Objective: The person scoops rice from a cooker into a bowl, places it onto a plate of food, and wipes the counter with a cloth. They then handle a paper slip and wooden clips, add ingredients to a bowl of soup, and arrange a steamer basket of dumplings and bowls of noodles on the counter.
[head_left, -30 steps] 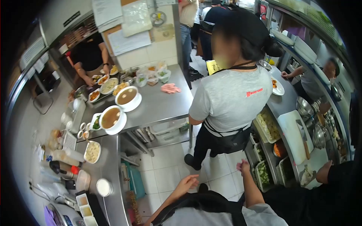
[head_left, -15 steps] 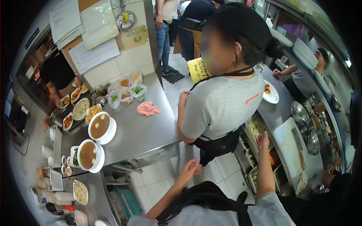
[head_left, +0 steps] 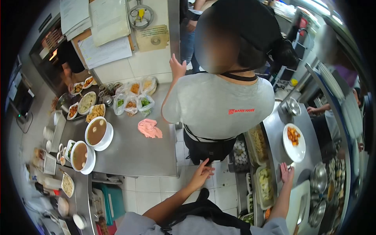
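My left hand (head_left: 201, 175) has its fingers stretched out and holds nothing. Its fingertips are close behind the black waist pouch (head_left: 212, 152) of a person (head_left: 219, 105) in a grey shirt and black cap; whether they touch cannot be seen. My right hand (head_left: 287, 173) is open with fingers apart, near the edge of the right counter (head_left: 274, 125). Just beyond it lies a white plate (head_left: 299, 153) with orange-brown food pieces. A container of pale chopped vegetables (head_left: 266, 184) is below and left of that hand.
On the left steel table (head_left: 133, 156) are two bowls of brown soup (head_left: 80, 156), a pink cloth (head_left: 149, 128) and bagged ingredients (head_left: 146, 103). A knife (head_left: 300, 215) rests on a cutting board (head_left: 293, 199) at right. The person ahead fills much of the aisle.
The person ahead has turned their back more toward me and raised a hand at left. My right hand now appears lower, near the counter edge. My view has shifted.
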Available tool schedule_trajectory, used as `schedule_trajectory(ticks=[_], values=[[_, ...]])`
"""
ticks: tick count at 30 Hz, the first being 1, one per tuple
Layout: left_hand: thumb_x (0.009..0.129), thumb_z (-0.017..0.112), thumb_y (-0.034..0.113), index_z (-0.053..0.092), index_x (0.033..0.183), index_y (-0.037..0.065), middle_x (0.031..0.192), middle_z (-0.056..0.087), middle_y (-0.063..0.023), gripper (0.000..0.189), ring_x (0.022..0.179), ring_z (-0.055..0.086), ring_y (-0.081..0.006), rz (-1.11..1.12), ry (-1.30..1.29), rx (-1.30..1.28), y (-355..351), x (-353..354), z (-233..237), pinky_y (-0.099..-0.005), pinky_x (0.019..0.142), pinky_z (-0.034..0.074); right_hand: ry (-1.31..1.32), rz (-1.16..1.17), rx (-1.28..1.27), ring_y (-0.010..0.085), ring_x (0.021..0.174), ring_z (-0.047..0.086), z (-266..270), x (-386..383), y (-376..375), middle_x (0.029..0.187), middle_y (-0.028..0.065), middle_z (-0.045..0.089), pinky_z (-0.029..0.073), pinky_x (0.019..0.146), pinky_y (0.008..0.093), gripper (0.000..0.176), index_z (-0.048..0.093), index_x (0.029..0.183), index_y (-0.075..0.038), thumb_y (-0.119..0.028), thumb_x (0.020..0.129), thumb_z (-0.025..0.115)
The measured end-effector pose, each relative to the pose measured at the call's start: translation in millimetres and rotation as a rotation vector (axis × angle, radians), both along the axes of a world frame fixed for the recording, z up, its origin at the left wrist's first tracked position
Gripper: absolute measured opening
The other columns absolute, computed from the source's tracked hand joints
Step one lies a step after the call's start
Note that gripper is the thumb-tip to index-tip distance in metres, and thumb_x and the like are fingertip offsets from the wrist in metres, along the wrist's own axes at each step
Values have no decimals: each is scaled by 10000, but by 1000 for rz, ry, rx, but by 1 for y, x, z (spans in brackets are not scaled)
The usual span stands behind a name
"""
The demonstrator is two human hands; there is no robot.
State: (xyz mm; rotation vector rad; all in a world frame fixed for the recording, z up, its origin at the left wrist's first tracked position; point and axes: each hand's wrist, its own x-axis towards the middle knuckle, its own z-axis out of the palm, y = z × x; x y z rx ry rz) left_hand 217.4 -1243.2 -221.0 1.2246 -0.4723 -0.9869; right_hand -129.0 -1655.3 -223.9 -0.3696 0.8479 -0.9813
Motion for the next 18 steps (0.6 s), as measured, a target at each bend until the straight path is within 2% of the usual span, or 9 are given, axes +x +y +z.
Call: schedule_trajectory(ticks=[2,5,8,12,14,16,18], values=[[895,489,75,275,1393,152,1069,595,-100,547,870,594,-135,52,32,93,-10,-5,-19,-262,726,469,81,48,-79,375,1174,463,9,5,-8,1251,264,455,457,951,435,490,384,1220,52,-212,823,499],[917,462,86,304,1373,157,1064,579,-89,487,899,581,-141,105,40,144,-13,-14,-28,-270,764,466,41,157,-78,404,1154,471,16,8,-31,1224,275,466,455,942,468,502,384,1262,-15,-171,801,509],[915,468,94,318,1366,156,1047,580,-86,480,883,582,-135,143,90,179,-11,-22,-48,-271,759,469,-27,154,-42,407,1149,475,14,9,-52,1222,278,471,448,951,467,538,368,1273,21,-119,769,494],[886,480,69,382,1323,102,941,618,-69,449,776,572,-102,207,107,174,-8,-28,-47,-222,648,449,-42,-126,-9,465,1158,435,8,13,-75,1245,298,440,400,1004,500,578,316,1275,126,-4,716,383],[883,487,75,385,1320,105,924,620,-63,450,762,566,-96,233,125,113,-4,-37,-59,-215,623,443,-30,-93,61,502,1160,404,-2,4,-90,1256,316,415,368,1025,516,594,280,1278,157,28,703,353],[879,502,85,383,1321,105,928,618,-64,458,764,567,-95,246,179,176,5,-45,-41,-211,613,444,-38,-41,20,461,1193,387,-8,5,-84,1241,322,404,374,1029,505,598,267,1283,143,9,709,364],[874,514,96,378,1323,107,934,616,-65,469,766,566,-94,253,208,189,14,-39,-37,-211,610,446,79,67,-47,433,1173,424,3,25,-53,1233,295,430,401,1013,489,596,289,1279,133,-11,709,387]])
